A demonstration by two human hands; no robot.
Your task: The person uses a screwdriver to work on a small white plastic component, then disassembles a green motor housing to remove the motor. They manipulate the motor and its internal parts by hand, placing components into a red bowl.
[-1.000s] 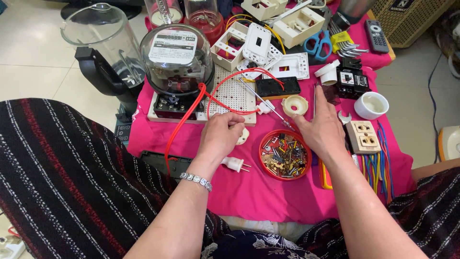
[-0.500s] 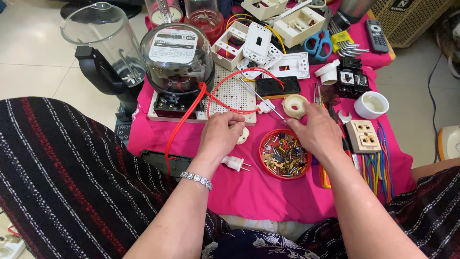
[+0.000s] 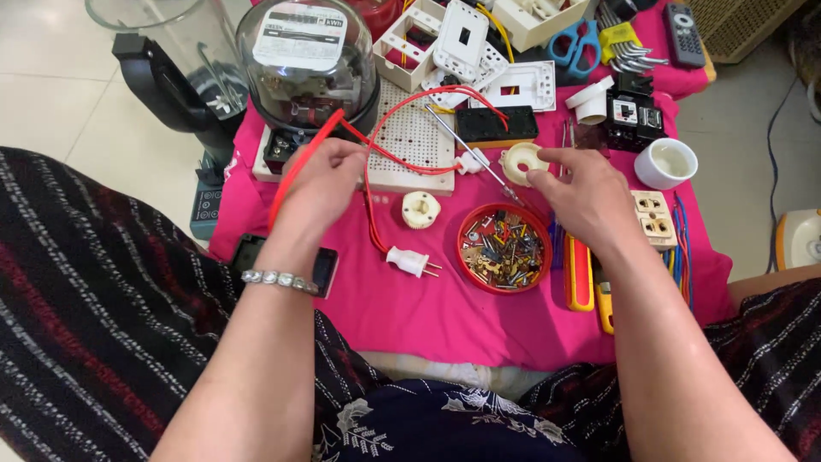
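Against the earlier view, the left hand (image 3: 321,184) has lifted off the white plug (image 3: 409,261) and shifted up and left; it now sits at the near left corner of the white perforated board (image 3: 416,137), with the red cable (image 3: 295,171) running under its fingers. Whether those fingers clamp the cable cannot be told; they are curled together over it. The plug lies alone on the pink cloth (image 3: 428,316), just below the hand and apart from it, with a small round white socket base (image 3: 421,209) between it and the board.

The right hand (image 3: 586,192) has drawn slightly back from the white round lamp holder (image 3: 523,161). Its thumb and forefinger are parted, their tips touching or just beside the holder's rim, nothing gripped. A thin metal screwdriver (image 3: 466,145) lies slanted across the board toward the holder.

As for containers, far left stands a clear blender jar (image 3: 171,38) on its black base, nothing visible in it. Next to it the glass-domed electric meter (image 3: 306,64) encloses its dials and works. Between the hands, the red round dish (image 3: 505,248) holds a heap of mixed screws and small metal parts. Right of the hand a white cup (image 3: 667,162) shows only a pale inside.
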